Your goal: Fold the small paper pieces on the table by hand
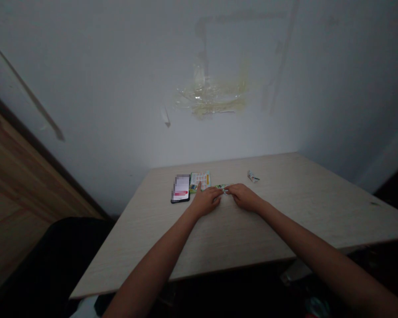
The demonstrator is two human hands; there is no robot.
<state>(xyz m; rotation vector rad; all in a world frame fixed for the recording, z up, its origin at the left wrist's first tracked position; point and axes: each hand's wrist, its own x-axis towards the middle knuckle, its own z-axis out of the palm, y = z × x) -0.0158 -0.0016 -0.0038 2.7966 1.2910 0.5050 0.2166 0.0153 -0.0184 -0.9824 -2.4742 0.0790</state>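
At the middle of a pale wood-grain surface (pixel 152 229) set against a marked grey-white wall (pixel 112 101), two bare hands close together, low, probably for support during fine handling. Between the fingertips, a small, thin green-and-white strip of paper or film (pixel 221 186). On the right hand (pixel 245 197), fingers bunched, tips drawn together, apparently pinching the strip's near end. On the left hand (pixel 205 201), thumb spread wide, other fingers side by side and reaching to the strip; impossible to tell whether gripping or merely pressing, perhaps to steady. Just past that thumb and partly hidden by it, a flat, rectangular white sheet printed in colours (pixel 204 176), maybe close by for easy reading. Just beside the sheet, to the left, a black-edged rectangular smartphone (pixel 182 187), face up and lit, likely for viewing without occupying a hand. Beyond the right hand, well apart, a small crumpled whitish scrap (pixel 252 176), presumably out of the way there.
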